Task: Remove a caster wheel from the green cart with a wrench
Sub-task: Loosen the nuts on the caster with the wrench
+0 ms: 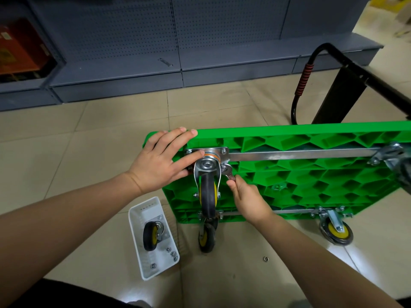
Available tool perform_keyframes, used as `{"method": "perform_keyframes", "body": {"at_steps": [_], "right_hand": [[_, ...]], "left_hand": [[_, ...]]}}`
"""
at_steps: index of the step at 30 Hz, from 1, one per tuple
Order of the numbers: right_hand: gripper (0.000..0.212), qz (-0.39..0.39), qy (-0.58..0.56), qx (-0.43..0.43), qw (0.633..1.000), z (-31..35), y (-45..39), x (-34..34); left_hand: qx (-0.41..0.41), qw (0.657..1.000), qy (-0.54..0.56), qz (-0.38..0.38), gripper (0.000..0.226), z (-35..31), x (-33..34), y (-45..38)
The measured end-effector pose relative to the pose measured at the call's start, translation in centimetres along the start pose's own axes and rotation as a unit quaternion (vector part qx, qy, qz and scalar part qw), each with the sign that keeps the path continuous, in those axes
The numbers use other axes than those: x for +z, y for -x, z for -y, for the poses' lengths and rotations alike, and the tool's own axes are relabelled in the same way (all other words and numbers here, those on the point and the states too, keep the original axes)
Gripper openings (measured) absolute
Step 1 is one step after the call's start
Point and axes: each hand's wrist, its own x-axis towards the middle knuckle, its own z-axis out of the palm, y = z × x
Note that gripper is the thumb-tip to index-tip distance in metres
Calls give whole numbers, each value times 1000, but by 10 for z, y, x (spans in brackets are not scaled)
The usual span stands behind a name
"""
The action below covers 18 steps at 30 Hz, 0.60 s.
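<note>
The green cart [311, 174] stands on its edge with its ribbed underside toward me. A caster wheel [208, 192] with a black tyre and yellow hub is bolted at the cart's upper left corner. My left hand [162, 158] lies flat with straight fingers on that corner, the thumb touching the caster's mounting plate. My right hand [246, 196] grips the handle of a silver wrench [229, 173]. The wrench head sits on a bolt at the plate's lower right corner.
A white tray [135, 232] on the floor holds a loose caster [152, 235] and several nuts. A single nut [265, 259] lies on the tiles. Other casters [335, 230] stay on the cart. The black cart handle [304, 78] and grey shelving [155, 41] stand behind.
</note>
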Motion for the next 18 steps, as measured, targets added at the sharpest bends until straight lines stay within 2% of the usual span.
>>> {"method": "perform_keyframes", "body": {"at_steps": [8,18], "right_hand": [[28,23,42,18,999,10,7,-14],[32,71,98,52,991,24,8,-34]], "left_hand": [[-4,1000,4,0,55,0,-2,0],[-1,1000,-2,5,56,0,-1,0]]}}
